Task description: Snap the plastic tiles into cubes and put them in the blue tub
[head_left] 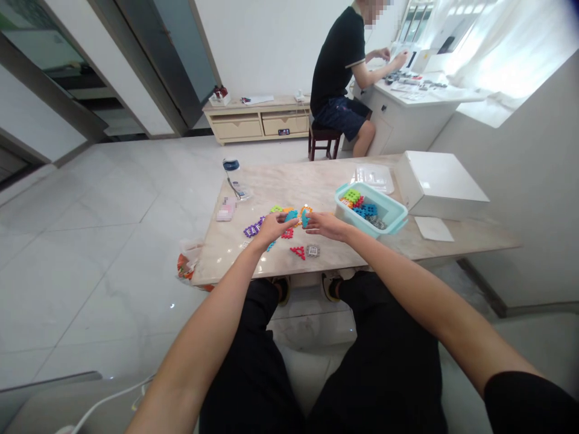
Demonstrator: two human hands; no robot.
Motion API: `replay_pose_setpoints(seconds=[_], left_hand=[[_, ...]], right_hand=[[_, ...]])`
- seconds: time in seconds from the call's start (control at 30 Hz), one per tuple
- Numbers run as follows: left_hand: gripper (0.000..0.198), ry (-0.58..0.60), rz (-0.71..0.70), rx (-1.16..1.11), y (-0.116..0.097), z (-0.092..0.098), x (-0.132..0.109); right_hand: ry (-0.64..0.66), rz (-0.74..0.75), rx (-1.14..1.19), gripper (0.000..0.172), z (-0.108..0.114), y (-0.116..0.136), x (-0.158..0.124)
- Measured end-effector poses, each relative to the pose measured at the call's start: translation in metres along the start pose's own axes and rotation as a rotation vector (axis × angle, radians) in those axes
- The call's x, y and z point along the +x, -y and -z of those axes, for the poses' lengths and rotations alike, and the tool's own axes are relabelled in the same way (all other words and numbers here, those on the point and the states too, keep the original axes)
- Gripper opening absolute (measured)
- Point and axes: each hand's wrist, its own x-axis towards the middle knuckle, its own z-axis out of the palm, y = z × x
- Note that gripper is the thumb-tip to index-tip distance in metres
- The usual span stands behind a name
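My left hand (274,229) is closed on a blue piece (291,215) over the middle of the table. Just to its right, my right hand (326,225) pinches another blue piece (305,218); a small gap separates the two. Orange pieces (307,209) lie behind the fingers. Purple pieces (253,227) are left of my left hand, with a green piece (275,208) behind it. Nearer the front edge are a red triangle (298,252) and a grey square (313,251). A red piece (287,233) sits below the hands.
A light blue tub (393,211) of colored pieces stands right, beside a white box (443,184) and a paper (433,229). A bottle (235,179) and pink packet (227,209) are at the left. Beyond, a person (339,72) sits at a white desk (420,93).
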Motion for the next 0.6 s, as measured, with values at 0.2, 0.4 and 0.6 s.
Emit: replay_pose_setpoints(seconds=[0.2,0.4,0.6], left_hand=[[0.062,0.070,0.011,-0.101,-0.015,-0.019,-0.004],[0.054,0.029,-0.059,0.003,-0.014,-0.025,-0.004],[0.047,0.010,-0.147,0.057,-0.012,-0.022,-0.002]], right_hand=[[0.030,0.009,0.116,0.017,-0.001,0.000,-0.012],[0.029,-0.031,0.156,0.018,-0.008,0.000,-0.015],[0.021,-0.075,0.235,0.021,-0.011,0.002,-0.014]])
